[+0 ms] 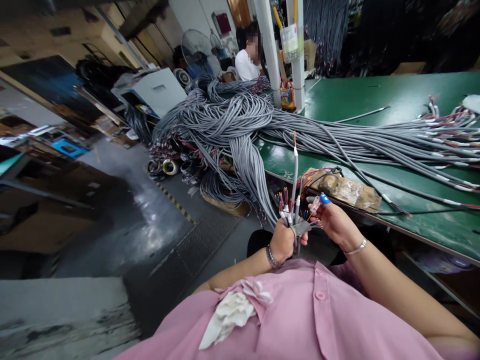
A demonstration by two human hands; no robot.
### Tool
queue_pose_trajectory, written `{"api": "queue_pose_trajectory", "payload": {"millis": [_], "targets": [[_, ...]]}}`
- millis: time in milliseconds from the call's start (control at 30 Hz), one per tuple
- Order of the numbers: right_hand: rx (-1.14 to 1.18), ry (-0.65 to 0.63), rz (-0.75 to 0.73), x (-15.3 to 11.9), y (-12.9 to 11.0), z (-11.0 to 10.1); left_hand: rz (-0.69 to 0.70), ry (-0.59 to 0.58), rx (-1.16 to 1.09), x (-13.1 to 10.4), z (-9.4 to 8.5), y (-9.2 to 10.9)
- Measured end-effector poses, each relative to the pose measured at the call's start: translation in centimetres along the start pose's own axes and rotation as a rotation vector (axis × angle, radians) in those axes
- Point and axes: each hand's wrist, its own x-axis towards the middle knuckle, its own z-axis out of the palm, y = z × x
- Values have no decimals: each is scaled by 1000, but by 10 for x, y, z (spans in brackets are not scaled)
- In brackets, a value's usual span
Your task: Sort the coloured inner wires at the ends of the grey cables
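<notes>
My left hand [282, 242] is wrapped around a bunch of grey cables [258, 172], just below their stripped ends. Fine coloured wires [287, 200] fan out above the fist, and one cable [294, 167] stands up higher than the others with a bare copper tip. Close by on the right, my right hand [337, 222] pinches a small pale pinkish piece [315, 204] between thumb and finger. A blue cover [324, 198] sits on one of its fingertips. What the pale piece is, and whether a wire runs into it, I cannot make out.
Long grey cables [360, 137] lie across the green table [337, 95], heaped in loops at its left end. A taped cardboard block [343, 190] rests near the front edge. A white post [268, 50] rises behind. Farther back sits a person [245, 65] in white near a fan [197, 50].
</notes>
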Motion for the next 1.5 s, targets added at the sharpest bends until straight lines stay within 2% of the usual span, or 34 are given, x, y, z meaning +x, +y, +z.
{"api": "queue_pose_trajectory", "payload": {"millis": [367,600,833,1067,1267,1500], "targets": [[-78,-20,-63,-3,-5,9,-38,-26,-22,15,10,1],[-103,12,-91,3,3,0,-55,-31,-2,21,12,-2],[-51,5,-49,3,5,-1,-56,-12,2,18,13,0],[34,8,35,-2,-2,4,-41,2,-7,6,7,1],[-12,-15,-54,-2,0,1,11,41,-13,1,6,2],[-99,11,-67,-5,-2,5,22,59,-57,10,16,1]]}}
